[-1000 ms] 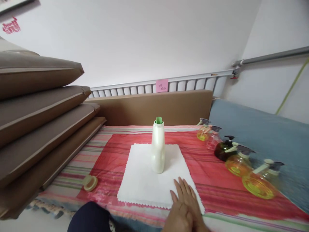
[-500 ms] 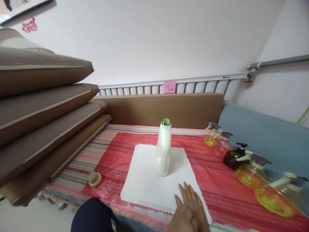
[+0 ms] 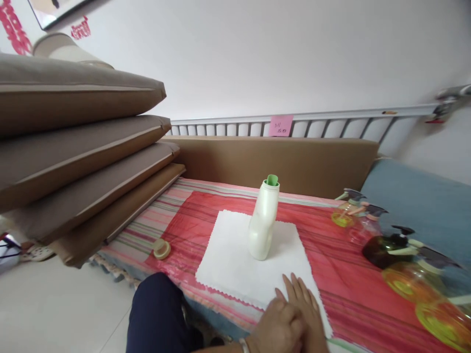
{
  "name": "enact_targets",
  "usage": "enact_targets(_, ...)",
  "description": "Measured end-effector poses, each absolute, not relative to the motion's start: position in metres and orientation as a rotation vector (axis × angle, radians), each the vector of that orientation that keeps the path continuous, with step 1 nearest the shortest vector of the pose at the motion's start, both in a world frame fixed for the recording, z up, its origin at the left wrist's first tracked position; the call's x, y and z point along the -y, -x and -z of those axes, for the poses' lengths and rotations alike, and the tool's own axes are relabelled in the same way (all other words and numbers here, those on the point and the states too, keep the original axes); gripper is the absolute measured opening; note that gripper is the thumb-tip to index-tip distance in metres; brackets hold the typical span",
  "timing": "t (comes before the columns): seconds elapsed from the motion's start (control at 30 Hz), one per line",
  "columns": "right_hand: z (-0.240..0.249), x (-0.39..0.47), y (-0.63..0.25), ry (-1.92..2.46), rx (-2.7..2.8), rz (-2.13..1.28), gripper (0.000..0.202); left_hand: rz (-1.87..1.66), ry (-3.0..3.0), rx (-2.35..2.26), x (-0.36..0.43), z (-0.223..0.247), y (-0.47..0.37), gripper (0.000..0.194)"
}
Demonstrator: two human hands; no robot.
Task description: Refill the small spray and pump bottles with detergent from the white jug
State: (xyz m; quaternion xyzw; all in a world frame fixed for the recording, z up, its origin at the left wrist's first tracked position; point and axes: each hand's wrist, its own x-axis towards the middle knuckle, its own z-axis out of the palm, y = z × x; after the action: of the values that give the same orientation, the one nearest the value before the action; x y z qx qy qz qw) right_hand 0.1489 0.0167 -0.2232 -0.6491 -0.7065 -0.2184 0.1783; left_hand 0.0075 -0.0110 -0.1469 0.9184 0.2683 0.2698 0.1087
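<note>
My right hand (image 3: 305,305) lies flat on the front right part of a white cloth (image 3: 231,264) with zigzag edges, its fingers stretched out. Across the back of it rests my left hand (image 3: 277,323), fingers curled in; whatever they may hold is hidden. A pale band circles my left wrist. On the cloth, beyond my hands and touched by neither, a pale green-white plastic bottle (image 3: 262,230) stands upright. Its cap is off, and a green pouring spout (image 3: 272,180) shows in the neck. To the left of the cloth, a cream-coloured cap (image 3: 161,249) lies on the red sheet.
Several pump bottles (image 3: 386,247) line the right side, some with yellow or orange liquid. Brown cushions (image 3: 121,127) are stacked at the left. A long brown cushion (image 3: 287,159) leans against the rail at the back. My knee (image 3: 158,314) is at the front edge.
The view has turned left, so everything sits further right in the picture. My hands stay together on the cloth, and the bottle has not been touched.
</note>
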Motion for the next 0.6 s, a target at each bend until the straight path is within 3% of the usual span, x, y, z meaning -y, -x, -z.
enact_targets(0.1,0.216,-0.014,-0.144,1.873,1.989,0.579,0.052,-0.835,-2.578,-1.051,-0.001,0.146,0.035,0.046)
enact_targets(0.3,0.205,-0.013,-0.136,1.918,1.958,0.541,0.052,-0.673,-2.373,-1.872,-0.028,0.175,0.136,0.057)
enact_targets(0.6,0.200,-0.014,-0.134,1.998,1.968,0.462,0.054,-0.645,-2.559,-1.997,-0.026,0.217,0.164,0.066)
